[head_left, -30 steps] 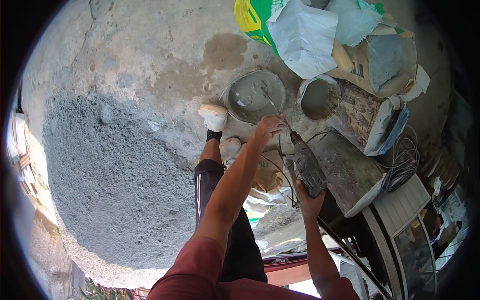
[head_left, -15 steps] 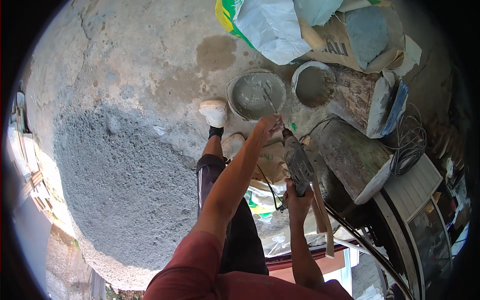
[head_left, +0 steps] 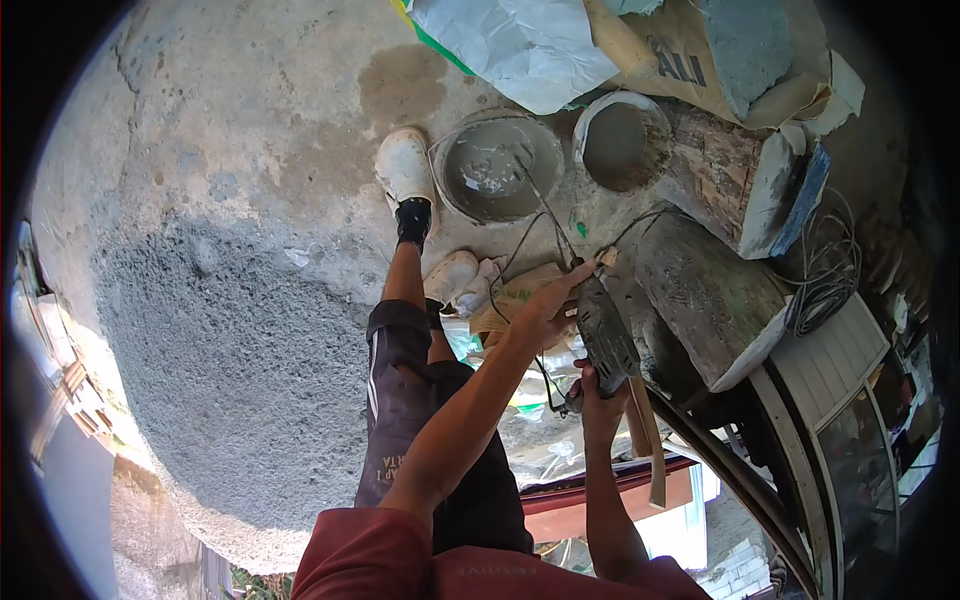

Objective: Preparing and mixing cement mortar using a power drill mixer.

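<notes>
My right hand [head_left: 603, 408] is wrapped round the rear handle of a dark, dusty power drill [head_left: 608, 335]. Across the drill's nose lies my left hand [head_left: 552, 302], its fingers bent over the front by the chuck. A long thin mixing rod [head_left: 545, 200] runs from the chuck into a round bucket [head_left: 441, 180] of wet grey slurry, its lower end hidden in the mix. Just right of that stands a second bucket [head_left: 581, 140], caked at the rim, with grey material inside.
Left of the bucket is my light shoe [head_left: 404, 165]. Torn paper and plastic sacks [head_left: 520, 50] lie beyond the buckets. Two rough blocks [head_left: 700, 310] and a coil of cable [head_left: 825, 280] are at the right. Dark gravelly grey material [head_left: 230, 370] covers the ground at left.
My left hand has moved back from the rod by the chuck onto the drill's nose. My left foot has stepped forward beside the bucket. The right hand keeps its hold.
</notes>
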Demonstrator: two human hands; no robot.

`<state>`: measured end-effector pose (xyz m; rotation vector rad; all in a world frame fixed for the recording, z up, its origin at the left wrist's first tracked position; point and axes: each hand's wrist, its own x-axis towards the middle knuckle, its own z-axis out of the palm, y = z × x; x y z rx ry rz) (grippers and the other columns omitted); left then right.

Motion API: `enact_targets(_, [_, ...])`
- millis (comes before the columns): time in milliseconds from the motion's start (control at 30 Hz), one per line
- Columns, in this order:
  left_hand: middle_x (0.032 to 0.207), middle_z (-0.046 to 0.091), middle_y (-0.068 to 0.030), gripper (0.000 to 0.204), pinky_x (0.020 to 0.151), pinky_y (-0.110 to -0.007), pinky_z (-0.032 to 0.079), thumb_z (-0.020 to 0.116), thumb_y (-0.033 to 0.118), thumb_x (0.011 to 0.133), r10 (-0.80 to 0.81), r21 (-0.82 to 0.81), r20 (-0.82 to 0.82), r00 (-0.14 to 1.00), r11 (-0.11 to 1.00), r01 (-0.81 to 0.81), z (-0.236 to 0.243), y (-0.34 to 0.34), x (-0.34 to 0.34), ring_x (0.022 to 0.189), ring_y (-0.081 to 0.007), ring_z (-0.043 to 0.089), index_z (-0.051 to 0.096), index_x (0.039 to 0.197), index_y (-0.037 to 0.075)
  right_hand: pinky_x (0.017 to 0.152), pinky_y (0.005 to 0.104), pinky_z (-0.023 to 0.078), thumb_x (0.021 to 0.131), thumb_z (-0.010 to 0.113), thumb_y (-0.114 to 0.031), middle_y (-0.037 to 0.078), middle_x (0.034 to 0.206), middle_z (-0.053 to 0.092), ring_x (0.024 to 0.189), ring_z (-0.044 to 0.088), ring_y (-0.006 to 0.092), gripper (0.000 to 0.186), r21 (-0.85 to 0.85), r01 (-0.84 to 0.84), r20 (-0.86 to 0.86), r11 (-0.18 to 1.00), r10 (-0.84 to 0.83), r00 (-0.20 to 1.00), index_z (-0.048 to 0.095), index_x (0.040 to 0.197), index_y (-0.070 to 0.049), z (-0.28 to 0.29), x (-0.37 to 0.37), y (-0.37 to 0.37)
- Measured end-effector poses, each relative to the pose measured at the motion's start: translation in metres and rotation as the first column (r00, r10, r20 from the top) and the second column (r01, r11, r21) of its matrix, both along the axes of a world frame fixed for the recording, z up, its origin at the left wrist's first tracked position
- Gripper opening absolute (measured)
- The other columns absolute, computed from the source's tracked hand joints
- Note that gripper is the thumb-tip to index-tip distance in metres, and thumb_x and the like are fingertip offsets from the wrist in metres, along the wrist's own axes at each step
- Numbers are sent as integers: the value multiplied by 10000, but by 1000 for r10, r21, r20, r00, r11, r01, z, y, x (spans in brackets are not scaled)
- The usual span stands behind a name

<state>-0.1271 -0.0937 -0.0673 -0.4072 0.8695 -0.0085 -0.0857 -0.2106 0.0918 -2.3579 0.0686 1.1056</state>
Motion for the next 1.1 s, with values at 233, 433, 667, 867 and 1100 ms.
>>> enact_targets(233, [1022,701,-60,328,918,-336,491,663,351,1000,289,-179,8,957,942,-283,7,-3,8,977,-187,645,657,1166,68,552,263,469,946,729,-121,50,854,713,603,579,81,177,59,137,-7,989,-137,991,680,1056,9,-4,-14,7])
enact_targets(433, [1004,707,-84,386,857,-387,537,633,428,1014,202,-250,-29,979,947,-203,19,23,9,905,-194,669,652,1142,65,583,278,498,895,787,-105,71,880,731,656,634,117,212,-112,66,39,992,-62,997,697,1047,13,-1,-3,8])
enact_targets(667, [822,660,-41,418,795,-444,571,603,509,1017,-271,-169,-129,954,954,248,2,42,28,844,-239,718,635,1073,97,782,352,564,791,894,-110,150,951,767,871,736,197,342,-143,-299,110,943,315,942,711,1033,48,0,6,4])
enact_targets(867, [853,588,-5,458,877,-448,568,521,570,1034,230,-222,196,953,957,-185,-21,12,7,1118,-253,671,578,983,118,771,334,563,810,886,-115,124,963,762,865,727,177,320,-140,-70,116,988,87,989,714,1028,45,-3,-24,3])
enact_targets(1100, [845,647,-29,468,862,-382,566,694,532,941,69,-144,50,996,988,-61,29,15,-22,958,-216,690,643,1047,79,883,371,543,763,927,-190,133,1092,727,1012,698,214,513,-241,-186,-225,953,132,965,670,1150,26,11,-18,15])
